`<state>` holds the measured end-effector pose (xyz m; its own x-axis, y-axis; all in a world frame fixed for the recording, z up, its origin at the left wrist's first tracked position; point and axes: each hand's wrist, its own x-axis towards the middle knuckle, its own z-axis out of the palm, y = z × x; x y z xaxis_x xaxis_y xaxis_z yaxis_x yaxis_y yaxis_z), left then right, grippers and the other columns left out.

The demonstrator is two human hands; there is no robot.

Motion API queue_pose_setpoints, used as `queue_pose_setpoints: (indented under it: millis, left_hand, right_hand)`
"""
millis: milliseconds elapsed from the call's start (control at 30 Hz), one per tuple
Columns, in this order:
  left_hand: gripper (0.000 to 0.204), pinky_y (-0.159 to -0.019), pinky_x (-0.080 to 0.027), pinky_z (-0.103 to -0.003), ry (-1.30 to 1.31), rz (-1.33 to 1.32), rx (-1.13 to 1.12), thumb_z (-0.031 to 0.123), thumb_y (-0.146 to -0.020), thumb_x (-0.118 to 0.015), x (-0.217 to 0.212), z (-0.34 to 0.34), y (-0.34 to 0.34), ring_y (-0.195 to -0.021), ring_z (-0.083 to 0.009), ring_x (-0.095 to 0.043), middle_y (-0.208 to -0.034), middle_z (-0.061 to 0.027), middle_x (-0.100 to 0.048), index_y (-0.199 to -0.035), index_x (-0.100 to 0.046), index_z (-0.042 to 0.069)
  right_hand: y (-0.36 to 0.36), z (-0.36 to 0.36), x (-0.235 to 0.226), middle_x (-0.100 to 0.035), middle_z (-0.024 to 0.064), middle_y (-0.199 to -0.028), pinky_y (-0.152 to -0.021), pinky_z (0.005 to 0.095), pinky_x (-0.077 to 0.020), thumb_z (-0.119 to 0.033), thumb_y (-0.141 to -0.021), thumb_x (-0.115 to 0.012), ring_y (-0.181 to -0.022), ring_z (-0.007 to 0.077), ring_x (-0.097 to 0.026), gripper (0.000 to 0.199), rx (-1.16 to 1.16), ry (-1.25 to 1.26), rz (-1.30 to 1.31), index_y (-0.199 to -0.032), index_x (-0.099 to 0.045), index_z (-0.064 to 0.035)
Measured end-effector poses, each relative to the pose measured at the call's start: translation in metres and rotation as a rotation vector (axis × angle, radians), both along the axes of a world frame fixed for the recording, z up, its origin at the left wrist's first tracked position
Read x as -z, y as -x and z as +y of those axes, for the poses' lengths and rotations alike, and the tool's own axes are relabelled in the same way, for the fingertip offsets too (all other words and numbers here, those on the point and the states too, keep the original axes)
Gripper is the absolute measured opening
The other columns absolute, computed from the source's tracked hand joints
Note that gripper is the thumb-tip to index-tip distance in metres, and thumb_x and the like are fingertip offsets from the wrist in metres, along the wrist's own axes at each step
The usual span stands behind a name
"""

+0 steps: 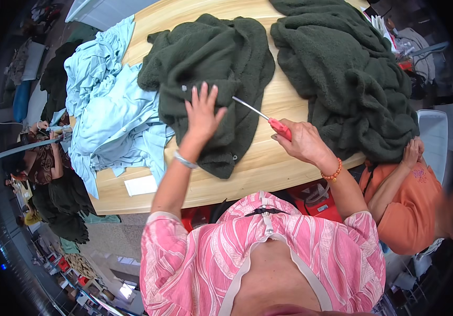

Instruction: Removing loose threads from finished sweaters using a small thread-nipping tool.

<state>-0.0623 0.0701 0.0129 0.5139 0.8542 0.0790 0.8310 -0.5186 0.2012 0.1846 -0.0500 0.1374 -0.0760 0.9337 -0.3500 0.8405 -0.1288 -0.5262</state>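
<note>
A dark green fleecy garment point(213, 58) lies bunched on the wooden table in front of me, with a small light button or snap near its middle and another near its lower corner. My left hand point(203, 115) rests flat on it, fingers spread. In my right hand point(308, 143) is a red-handled tool point(280, 128) with a long, thin metal shaft; its exact kind cannot be made out. The shaft points up and left, its tip over the garment's right part. My fingers hide part of the handle.
Light blue garments point(113, 118) are heaped at the table's left. More dark green fleece point(342, 79) covers the right side, where a co-worker in an orange top point(408, 203) handles its edge. A white paper point(141, 185) lies at the near edge of the wooden table point(258, 176). Another person point(42, 163) is at the far left.
</note>
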Motion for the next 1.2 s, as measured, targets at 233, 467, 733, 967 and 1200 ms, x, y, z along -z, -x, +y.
queue_pose_setpoints:
  millis: [233, 467, 733, 967, 1200]
  left_hand:
    - [0.088, -0.109, -0.022, -0.054, 0.064, -0.144, -0.218, 0.033, -0.080, -0.070, 0.066, -0.042, 0.001, -0.140, -0.0422, -0.016, -0.153, -0.0226, -0.014, -0.147, -0.020, 0.004]
    - [0.066, -0.105, -0.035, -0.049, 0.219, -0.608, -0.127, 0.022, -0.082, -0.069, 0.043, -0.038, 0.010, -0.130, -0.0357, -0.042, -0.139, -0.0243, -0.043, -0.140, -0.041, 0.007]
    - [0.050, -0.096, -0.040, -0.033, -0.282, -0.035, -0.385, 0.030, -0.080, -0.072, 0.022, 0.026, 0.100, -0.109, -0.0296, -0.056, -0.122, -0.0145, -0.059, -0.122, -0.059, 0.006]
    - [0.067, -0.061, -0.038, -0.017, 0.903, -1.162, -0.698, 0.043, -0.082, -0.072, 0.033, 0.066, 0.132, -0.074, -0.0026, -0.051, -0.083, 0.0022, -0.059, -0.132, -0.048, 0.006]
    - [0.055, -0.055, -0.039, -0.021, 0.463, -0.757, -0.565, 0.049, -0.087, -0.063, 0.053, 0.071, 0.139, -0.067, -0.0045, -0.051, -0.075, 0.0019, -0.058, -0.126, -0.055, 0.010]
  right_hand:
    - [0.018, 0.014, 0.014, -0.064, 0.0202, -0.074, -0.070, 0.0476, -0.0485, -0.028, -0.084, -0.064, -0.076, 0.0389, -0.063, 0.025, -0.169, -0.041, -0.065, -0.093, -0.062, -0.0043]
    - [0.056, 0.046, 0.031, -0.065, 0.0203, -0.079, -0.074, 0.0465, -0.0493, -0.028, -0.085, -0.063, -0.082, 0.0369, -0.064, 0.027, -0.267, 0.045, -0.014, -0.096, -0.060, -0.0035]
    - [0.042, 0.027, 0.040, -0.064, 0.0189, -0.078, -0.070, 0.0478, -0.0479, -0.029, -0.088, -0.061, -0.078, 0.0395, -0.062, 0.027, -0.195, 0.039, 0.053, -0.105, -0.057, -0.0085]
    - [0.034, 0.025, 0.040, -0.064, 0.0192, -0.078, -0.070, 0.0475, -0.0481, -0.028, -0.088, -0.062, -0.075, 0.0400, -0.062, 0.029, -0.156, -0.011, 0.042, -0.109, -0.057, -0.0086]
    - [0.046, 0.022, 0.031, -0.065, 0.0185, -0.082, -0.074, 0.0467, -0.0496, -0.029, -0.087, -0.061, -0.082, 0.0384, -0.063, 0.027, -0.145, 0.057, 0.037, -0.107, -0.058, -0.0102]
